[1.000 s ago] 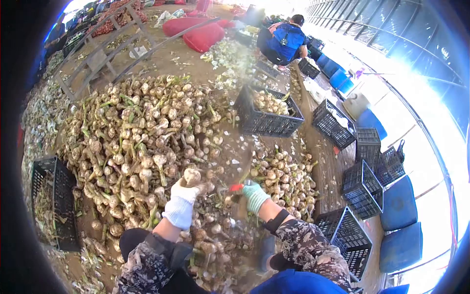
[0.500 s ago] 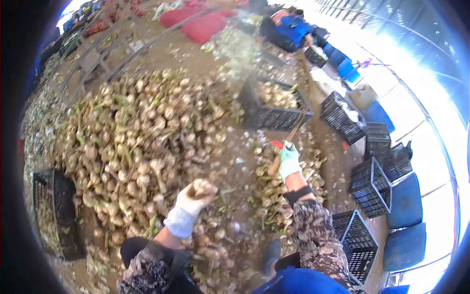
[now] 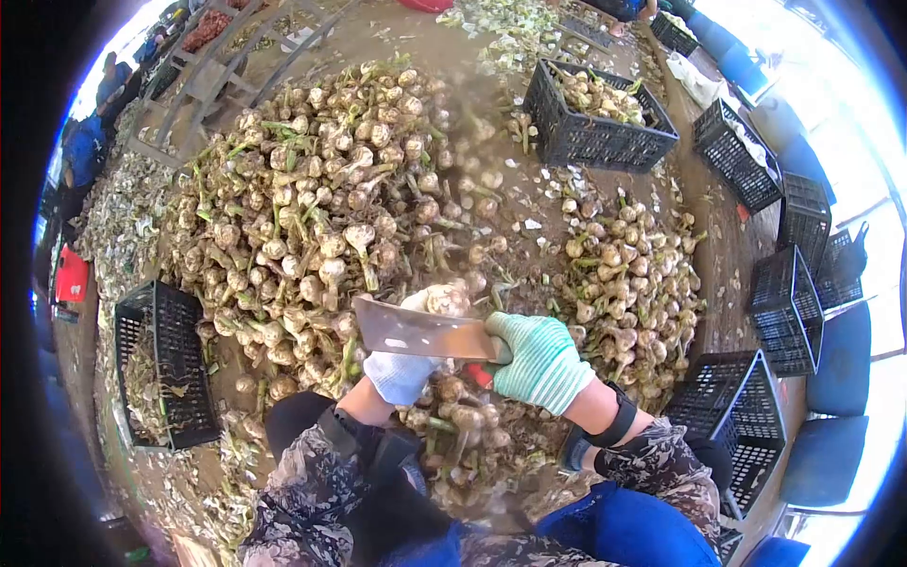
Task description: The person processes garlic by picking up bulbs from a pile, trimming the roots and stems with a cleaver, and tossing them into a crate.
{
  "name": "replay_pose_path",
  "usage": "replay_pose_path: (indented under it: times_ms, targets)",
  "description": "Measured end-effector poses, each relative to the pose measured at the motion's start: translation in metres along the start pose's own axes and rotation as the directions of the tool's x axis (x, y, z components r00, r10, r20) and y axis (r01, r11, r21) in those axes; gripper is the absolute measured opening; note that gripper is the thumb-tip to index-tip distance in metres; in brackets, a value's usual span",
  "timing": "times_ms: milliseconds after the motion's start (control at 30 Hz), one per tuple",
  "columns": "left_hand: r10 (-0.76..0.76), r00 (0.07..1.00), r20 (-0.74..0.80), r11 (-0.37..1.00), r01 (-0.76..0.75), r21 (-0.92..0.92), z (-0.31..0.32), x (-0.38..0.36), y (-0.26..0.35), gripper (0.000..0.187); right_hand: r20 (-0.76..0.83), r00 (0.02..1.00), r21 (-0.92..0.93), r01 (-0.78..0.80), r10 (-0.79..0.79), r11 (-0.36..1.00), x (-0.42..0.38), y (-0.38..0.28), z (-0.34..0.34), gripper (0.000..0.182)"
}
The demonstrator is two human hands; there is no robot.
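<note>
My left hand (image 3: 402, 376), in a whitish glove, is closed around a garlic bulb (image 3: 447, 300); the knife hides most of its fingers. In a green-striped glove, my right hand (image 3: 543, 361) grips a wide-bladed knife (image 3: 420, 333) with a bit of red at its handle end. The blade lies level across the front of my left hand, just below the bulb. A large heap of garlic with stalks (image 3: 312, 217) spreads beyond my left hand. To the right of my right hand is a smaller pile of garlic bulbs (image 3: 633, 283). More garlic (image 3: 463, 425) lies below my hands.
A black crate with garlic (image 3: 605, 137) stands ahead on the right. Another black crate (image 3: 165, 369) is at the left, and several line the right side, including a near one (image 3: 732, 416). Blue containers (image 3: 831, 454) stand along the right wall. A metal frame (image 3: 213, 80) lies at the back left.
My right hand has swung left with the knife, from over the smaller pile to my left hand. My left hand still holds a bulb. The head view has tilted down.
</note>
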State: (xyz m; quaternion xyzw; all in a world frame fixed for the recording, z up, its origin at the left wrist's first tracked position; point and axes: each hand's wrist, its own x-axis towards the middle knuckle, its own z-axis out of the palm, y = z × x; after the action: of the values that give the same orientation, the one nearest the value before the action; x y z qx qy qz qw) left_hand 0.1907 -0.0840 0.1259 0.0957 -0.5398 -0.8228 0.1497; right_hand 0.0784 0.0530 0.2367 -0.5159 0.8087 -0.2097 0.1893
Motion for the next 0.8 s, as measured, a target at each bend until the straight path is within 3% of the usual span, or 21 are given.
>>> replay_pose_path:
  times_ms: [67, 100, 200, 233, 333, 367, 433, 500, 533, 567, 600, 633, 700, 733, 767, 800]
  targets:
    - [0.172, 0.985, 0.033, 0.834, -0.163, 0.528, -0.015, -0.007, -0.037, 0.024, -0.123, 0.992, 0.074, 0.049, -0.039, 0.996, -0.009, -0.005, 0.006, 0.036]
    - [0.021, 0.994, 0.111, 0.802, -0.083, 0.592, -0.016, 0.0, -0.031, 0.028, -0.152, 0.987, 0.09, 0.062, -0.047, 0.994, -0.011, -0.006, 0.007, 0.035]
    - [0.118, 0.988, 0.102, 0.781, -0.156, 0.605, -0.009, -0.013, -0.012, 0.02, -0.108, 0.994, 0.037, -0.011, 0.015, 0.999, -0.016, -0.013, 0.003, 0.036]
    - [0.187, 0.956, 0.228, 0.546, -0.294, 0.785, -0.005, -0.016, -0.001, 0.019, -0.108, 0.994, 0.027, -0.003, 0.006, 1.0, -0.018, -0.012, 0.004, 0.037]
    - [-0.138, 0.988, 0.072, 0.883, 0.09, 0.461, 0.0, -0.008, -0.006, 0.018, -0.104, 0.994, -0.006, -0.042, 0.041, 0.999, -0.022, -0.012, 0.002, 0.038]
    - [0.103, 0.985, 0.138, 0.736, -0.169, 0.655, 0.006, -0.011, -0.004, 0.018, -0.067, 0.996, 0.006, -0.062, 0.062, 0.998, -0.022, -0.005, 0.005, 0.036]
    - [0.122, 0.957, 0.264, 0.554, -0.287, 0.782, 0.02, -0.012, 0.024, 0.024, 0.099, 0.958, -0.065, -0.265, 0.271, 0.962, -0.015, 0.006, 0.002, 0.037]
    - [0.088, 0.987, 0.132, 0.927, -0.13, 0.353, 0.037, -0.009, 0.051, 0.026, 0.168, 0.876, -0.061, -0.449, 0.453, 0.891, -0.02, 0.021, -0.003, 0.04]
    - [0.047, 0.998, 0.028, 0.999, -0.047, -0.02, 0.035, -0.008, 0.046, 0.025, 0.155, 0.833, -0.005, -0.538, 0.532, 0.843, -0.024, 0.037, -0.008, 0.041]
    - [0.174, 0.984, -0.028, 0.929, -0.155, 0.336, 0.032, 0.001, 0.049, 0.026, 0.123, 0.817, -0.104, -0.555, 0.564, 0.826, -0.022, 0.067, 0.015, 0.043]
    - [0.289, 0.955, -0.061, 0.738, -0.182, 0.65, 0.029, 0.005, 0.05, 0.027, 0.134, 0.832, 0.042, -0.548, 0.539, 0.836, -0.021, 0.071, 0.027, 0.044]
    - [0.235, 0.972, 0.017, 0.776, -0.199, 0.599, 0.022, 0.011, 0.047, 0.023, 0.125, 0.843, 0.198, -0.537, 0.523, 0.82, -0.02, 0.073, 0.036, 0.046]
    - [0.035, 0.986, -0.164, 0.979, 0.0, 0.205, 0.04, 0.014, 0.063, 0.021, 0.134, 0.813, 0.42, -0.565, 0.567, 0.71, -0.012, 0.058, 0.025, 0.046]
    - [-0.099, 0.97, -0.222, 0.995, 0.096, -0.026, 0.047, 0.013, 0.069, 0.025, 0.133, 0.799, 0.564, -0.548, 0.587, 0.618, -0.012, 0.052, 0.027, 0.043]
    - [-0.412, 0.867, -0.281, 0.889, 0.315, -0.332, 0.04, 0.021, 0.071, 0.037, 0.141, 0.784, 0.689, -0.516, 0.604, 0.509, -0.013, 0.046, 0.032, 0.039]
    - [-0.348, 0.879, -0.326, 0.919, 0.252, -0.302, 0.038, 0.02, 0.07, 0.033, 0.16, 0.769, 0.793, -0.474, 0.619, 0.384, -0.017, 0.041, 0.041, 0.036]
